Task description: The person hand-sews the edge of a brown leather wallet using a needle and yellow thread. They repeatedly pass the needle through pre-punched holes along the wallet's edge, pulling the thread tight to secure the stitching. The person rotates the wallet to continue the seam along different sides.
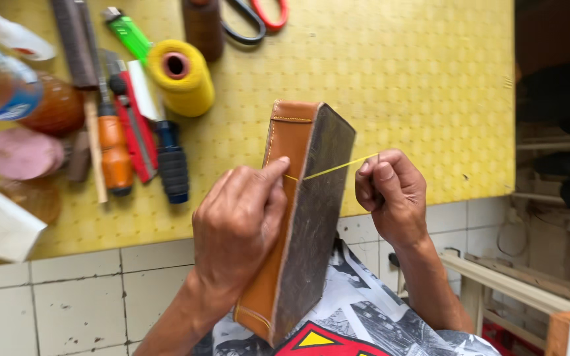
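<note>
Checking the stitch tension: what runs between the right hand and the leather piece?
In the head view, a taut yellow thread spans from the right hand to the brown leather piece.

Spool (pixel 181 76) on mat (pixel 397 79) — tools (pixel 133 125) leftward.

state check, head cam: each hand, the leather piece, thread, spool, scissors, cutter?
left hand: gripping the leather piece, thumb at the seam
right hand: pinched shut on the yellow thread
leather piece: held upright on edge, partly stitched
yellow thread: pulled taut from the seam to the right hand
yellow spool: lying on its side on the yellow mat
scissors: lying on the mat, blades out of view
red utility knife: lying flat, blade state unclear
</note>
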